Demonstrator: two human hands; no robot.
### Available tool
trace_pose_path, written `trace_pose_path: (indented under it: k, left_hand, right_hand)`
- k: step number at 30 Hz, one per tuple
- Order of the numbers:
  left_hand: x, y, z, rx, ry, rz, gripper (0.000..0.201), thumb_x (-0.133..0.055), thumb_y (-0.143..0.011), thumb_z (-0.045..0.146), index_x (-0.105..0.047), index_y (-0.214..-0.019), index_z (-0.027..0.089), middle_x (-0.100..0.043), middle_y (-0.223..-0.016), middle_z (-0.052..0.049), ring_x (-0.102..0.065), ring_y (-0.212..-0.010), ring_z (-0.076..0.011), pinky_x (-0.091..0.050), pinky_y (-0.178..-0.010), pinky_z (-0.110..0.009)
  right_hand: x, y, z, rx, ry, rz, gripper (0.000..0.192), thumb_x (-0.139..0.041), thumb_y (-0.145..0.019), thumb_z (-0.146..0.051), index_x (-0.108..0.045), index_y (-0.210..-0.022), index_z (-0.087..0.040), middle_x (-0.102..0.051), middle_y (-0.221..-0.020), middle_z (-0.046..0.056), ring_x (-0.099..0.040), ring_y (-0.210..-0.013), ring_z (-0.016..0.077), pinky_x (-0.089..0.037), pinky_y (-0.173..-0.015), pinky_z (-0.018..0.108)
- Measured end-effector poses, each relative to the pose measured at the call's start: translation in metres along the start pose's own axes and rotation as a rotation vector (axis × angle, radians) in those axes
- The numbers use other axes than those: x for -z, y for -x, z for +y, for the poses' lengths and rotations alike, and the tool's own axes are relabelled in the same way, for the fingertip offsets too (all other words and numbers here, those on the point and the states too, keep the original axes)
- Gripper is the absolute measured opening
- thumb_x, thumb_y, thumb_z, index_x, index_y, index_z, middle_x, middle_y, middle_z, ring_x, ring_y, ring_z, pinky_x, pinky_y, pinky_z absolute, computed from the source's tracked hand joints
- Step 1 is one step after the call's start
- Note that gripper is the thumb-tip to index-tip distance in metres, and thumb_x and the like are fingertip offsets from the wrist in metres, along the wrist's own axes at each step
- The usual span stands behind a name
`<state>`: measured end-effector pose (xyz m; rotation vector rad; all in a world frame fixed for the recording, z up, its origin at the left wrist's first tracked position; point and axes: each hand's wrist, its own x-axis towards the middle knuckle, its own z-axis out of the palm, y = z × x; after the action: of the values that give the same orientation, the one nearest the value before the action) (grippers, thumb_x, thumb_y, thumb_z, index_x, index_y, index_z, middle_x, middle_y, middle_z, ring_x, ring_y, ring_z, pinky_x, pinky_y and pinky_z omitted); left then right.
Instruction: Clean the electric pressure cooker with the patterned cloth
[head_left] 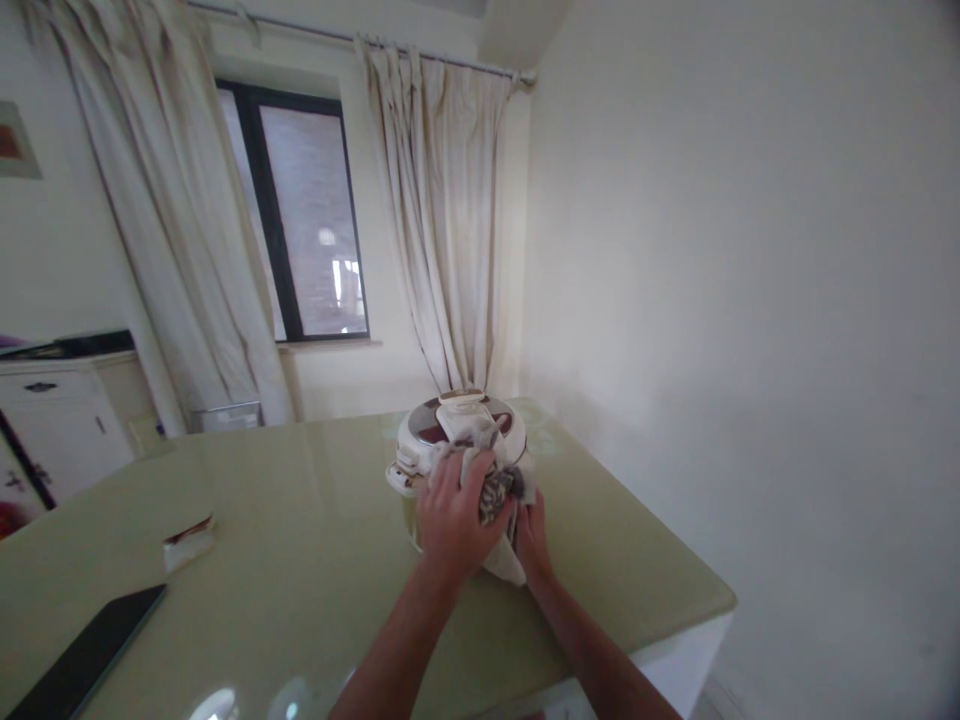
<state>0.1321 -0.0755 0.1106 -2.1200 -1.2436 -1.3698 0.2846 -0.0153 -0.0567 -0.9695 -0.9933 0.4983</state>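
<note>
Head view placed the white, round-topped appliance (461,408) straight ahead of the person, just beyond the two hands and toward the far right part of the pale green table (292,510), with the bare wall (720,300) off to its right. Seen from above at a slant, its round top gave no clear long axis, though a pale raised strip on the lid ran roughly from the far edge toward the person. A bunched grey-and-white cloth (496,494) lay between the hands and the appliance's front, one pale corner hanging down toward the tabletop. The left hand (456,512) reached farther forward and covered more of that front; its fingers curved over the cloth, closed on the bunched fabric, with the thumb toward the right. The right hand (534,538) sat lower, at the appliance's right side, beside the hanging fold; the cloth hid part of its fingers, so whether it gripped or merely steadied could not be told. Well apart to the left lay a dark flat device (90,650) and a small packet (189,544).
</note>
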Motion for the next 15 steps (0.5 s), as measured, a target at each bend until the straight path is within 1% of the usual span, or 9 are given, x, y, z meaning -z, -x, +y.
trace_pose_path:
  k: [3,4,6,8,9,10,11,13,15]
  left_hand:
    - [0.008,-0.051,0.005,0.029,-0.06,-0.123,0.035,-0.072,-0.087,0.043,-0.071,-0.117,0.026,-0.073,-0.108,-0.012,-0.065,-0.106,-0.0346,-0.048,-0.095,-0.046]
    - [0.01,-0.069,0.003,0.067,-0.062,-0.152,0.033,-0.071,-0.087,0.043,-0.071,-0.114,0.024,-0.073,-0.105,-0.012,-0.066,-0.103,-0.0336,-0.048,-0.093,-0.045]
    - [0.014,-0.1,-0.005,0.18,-0.046,-0.247,0.034,-0.07,-0.088,0.046,-0.071,-0.113,0.023,-0.075,-0.103,-0.012,-0.069,-0.097,-0.031,-0.049,-0.088,-0.042]
    - [0.016,-0.122,-0.015,0.282,-0.024,-0.386,0.034,-0.067,-0.09,0.05,-0.072,-0.111,0.024,-0.077,-0.101,-0.011,-0.07,-0.092,-0.03,-0.049,-0.084,-0.04]
    - [0.017,-0.129,-0.019,0.294,-0.019,-0.446,0.033,-0.066,-0.09,0.051,-0.072,-0.109,0.025,-0.077,-0.101,-0.01,-0.071,-0.092,-0.0297,-0.049,-0.084,-0.04]
    - [0.017,-0.132,-0.021,0.266,-0.019,-0.485,0.032,-0.065,-0.091,0.051,-0.072,-0.108,0.025,-0.077,-0.1,-0.01,-0.071,-0.092,-0.0295,-0.048,-0.085,-0.039]
    - [0.017,-0.131,-0.021,0.2,-0.023,-0.495,0.03,-0.066,-0.091,0.049,-0.072,-0.108,0.025,-0.077,-0.101,-0.009,-0.07,-0.095,-0.0293,-0.048,-0.087,-0.04]
    - [0.017,-0.118,-0.017,0.007,-0.033,-0.439,0.029,-0.07,-0.088,0.044,-0.071,-0.111,0.025,-0.076,-0.107,-0.009,-0.068,-0.105,-0.0298,-0.046,-0.095,-0.041]
    - [0.015,-0.094,-0.009,-0.182,-0.034,-0.36,0.034,-0.074,-0.086,0.042,-0.07,-0.116,0.027,-0.074,-0.115,-0.009,-0.063,-0.116,-0.0312,-0.042,-0.103,-0.045]
  right_hand:
    - [0.002,0.0,-0.004,-0.015,0.005,-0.013,0.07,-0.055,-0.097,-0.062,-0.05,-0.155,-0.024,-0.049,-0.162,0.01,-0.044,-0.15,0.0289,-0.033,-0.126,0.051]
    - [0.003,0.0,-0.006,-0.025,0.003,-0.02,0.07,-0.055,-0.097,-0.062,-0.05,-0.156,-0.025,-0.049,-0.162,0.01,-0.044,-0.151,0.0286,-0.033,-0.126,0.051]
    - [0.004,0.001,-0.009,-0.039,0.008,-0.032,0.069,-0.056,-0.096,-0.061,-0.05,-0.155,-0.026,-0.048,-0.163,0.009,-0.043,-0.152,0.028,-0.033,-0.127,0.049]
    - [0.003,0.001,-0.01,-0.029,0.029,-0.023,0.069,-0.056,-0.096,-0.061,-0.052,-0.154,-0.025,-0.049,-0.162,0.009,-0.041,-0.153,0.0275,-0.03,-0.128,0.048]
    - [0.002,0.001,-0.01,-0.019,0.04,-0.015,0.069,-0.055,-0.096,-0.061,-0.052,-0.154,-0.024,-0.049,-0.162,0.01,-0.041,-0.153,0.0274,-0.028,-0.129,0.048]
    - [0.001,0.0,-0.01,-0.008,0.049,-0.006,0.069,-0.055,-0.097,-0.061,-0.052,-0.154,-0.023,-0.05,-0.162,0.011,-0.041,-0.153,0.0275,-0.027,-0.13,0.048]
    - [0.0,0.0,-0.01,0.002,0.058,0.001,0.069,-0.054,-0.097,-0.06,-0.052,-0.154,-0.022,-0.05,-0.161,0.011,-0.041,-0.152,0.0276,-0.026,-0.13,0.048]
    - [-0.002,-0.001,-0.008,0.023,0.067,0.015,0.068,-0.054,-0.097,-0.06,-0.052,-0.154,-0.021,-0.051,-0.16,0.012,-0.042,-0.151,0.028,-0.026,-0.13,0.049]
    - [-0.003,-0.002,-0.006,0.026,0.063,0.031,0.067,-0.055,-0.096,-0.06,-0.055,-0.15,-0.021,-0.054,-0.155,0.013,-0.046,-0.147,0.0294,-0.028,-0.128,0.05]
